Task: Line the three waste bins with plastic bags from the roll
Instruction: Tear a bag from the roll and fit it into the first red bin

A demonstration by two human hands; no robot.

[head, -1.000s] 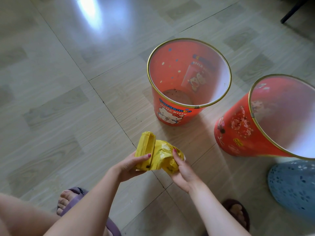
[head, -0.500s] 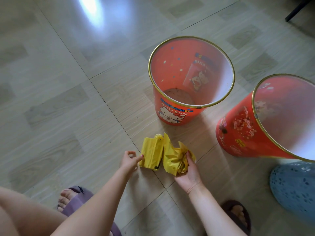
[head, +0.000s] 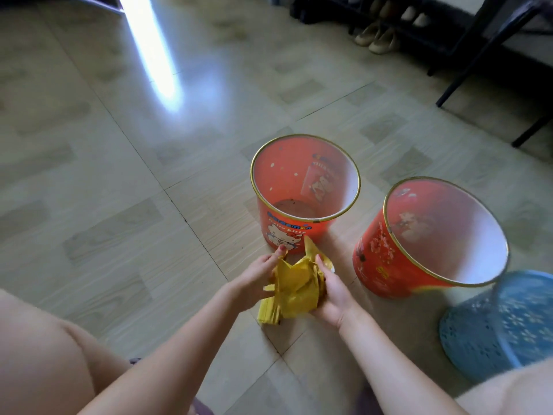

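Both my hands hold a crumpled yellow plastic bag [head: 296, 286] over the floor. My left hand [head: 257, 277] pinches its left edge and my right hand [head: 332, 295] grips its right side. The yellow roll [head: 267, 313] hangs below the bag, still attached. An empty red bin with a cartoon cat [head: 302, 199] stands upright just beyond my hands. A second red bin [head: 419, 244] stands tilted in view to the right. A blue perforated bin [head: 502, 322] sits at the lower right, partly cut off.
Tiled floor [head: 119, 175] stretches to the left and behind the bins. Black furniture legs [head: 478, 55] and several shoes [head: 377, 37] stand at the far right. My knees fill both lower corners.
The view has tilted up. My left hand let go of the roll and now grips the bag itself, both hands pulled close together around it.
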